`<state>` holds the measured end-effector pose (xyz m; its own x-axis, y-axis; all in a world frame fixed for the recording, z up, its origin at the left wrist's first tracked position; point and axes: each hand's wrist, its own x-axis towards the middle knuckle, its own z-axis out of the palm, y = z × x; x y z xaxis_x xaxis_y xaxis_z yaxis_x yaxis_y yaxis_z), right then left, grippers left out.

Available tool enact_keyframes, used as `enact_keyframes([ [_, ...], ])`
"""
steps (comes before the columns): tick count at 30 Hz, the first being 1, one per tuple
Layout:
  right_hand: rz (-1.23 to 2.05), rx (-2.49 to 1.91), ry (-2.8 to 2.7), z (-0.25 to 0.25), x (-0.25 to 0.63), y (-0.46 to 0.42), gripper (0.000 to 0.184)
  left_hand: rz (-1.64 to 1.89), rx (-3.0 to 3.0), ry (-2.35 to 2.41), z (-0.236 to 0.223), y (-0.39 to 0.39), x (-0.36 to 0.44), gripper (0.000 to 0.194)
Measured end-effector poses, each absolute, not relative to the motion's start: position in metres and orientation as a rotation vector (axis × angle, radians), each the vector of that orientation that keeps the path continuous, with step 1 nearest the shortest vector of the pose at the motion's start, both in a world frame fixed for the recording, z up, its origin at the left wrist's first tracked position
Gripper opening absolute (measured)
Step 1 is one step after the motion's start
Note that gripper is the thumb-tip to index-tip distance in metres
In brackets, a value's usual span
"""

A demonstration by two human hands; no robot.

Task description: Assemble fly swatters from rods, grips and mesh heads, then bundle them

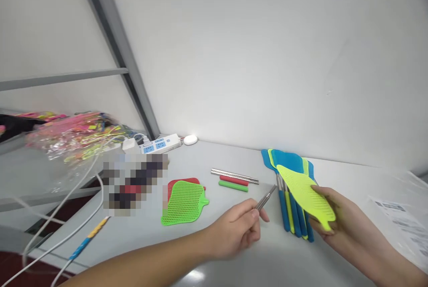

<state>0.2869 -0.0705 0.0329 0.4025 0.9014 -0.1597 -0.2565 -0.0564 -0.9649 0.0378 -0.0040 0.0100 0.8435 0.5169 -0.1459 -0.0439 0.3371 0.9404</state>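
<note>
Yellow swatter head [306, 193] is in the right hand [339, 215], up over the right part of the surface [230, 155]. The right fingers are closed on its edge. The left hand [236, 226] has its fingers closed on thin metal rods [266, 197], with their ends aimed at the far edge. Blue and yellow swatters [292, 160] lie under the yellow one, with their tops by the far edge and their handles toward the near edge. Left of the middle, a green swatter head [183, 202] lies partly on top of a red swatter head [182, 181]. Between these and the swatter pile are more metal rods [234, 176], a red tube [234, 180] and a green tube [233, 186]. A white power strip [160, 144] sits near the far left corner.
</note>
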Motion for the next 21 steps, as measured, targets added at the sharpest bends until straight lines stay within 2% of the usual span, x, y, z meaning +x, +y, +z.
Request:
enact_keyframes([
  [4, 1.308, -1.160, -0.355, 0.031, 0.291, -0.065, 0.025, 0.211, 1.177, 0.491, 0.015, 0.001, 0.036, 0.029],
  [7, 1.323, -1.172, -0.470, 0.028, 0.295, -0.060, 0.027, 0.174, 1.171, 0.517, 0.015, 0.008, 0.038, 0.028],
  [12, 1.345, -1.212, -0.676, 0.019, 0.296, -0.068, 0.045, 0.081, 1.168, 0.497, 0.017, 0.024, 0.040, 0.031],
  [17, 1.205, -1.215, -0.713, 0.012, 0.292, -0.073, 0.034, -0.025, 1.207, 0.489, 0.023, 0.032, 0.039, 0.031],
  [21, 1.174, -1.248, -0.764, 0.003, 0.291, -0.073, 0.036, -0.052, 1.225, 0.484, 0.024, 0.031, 0.038, 0.030],
])
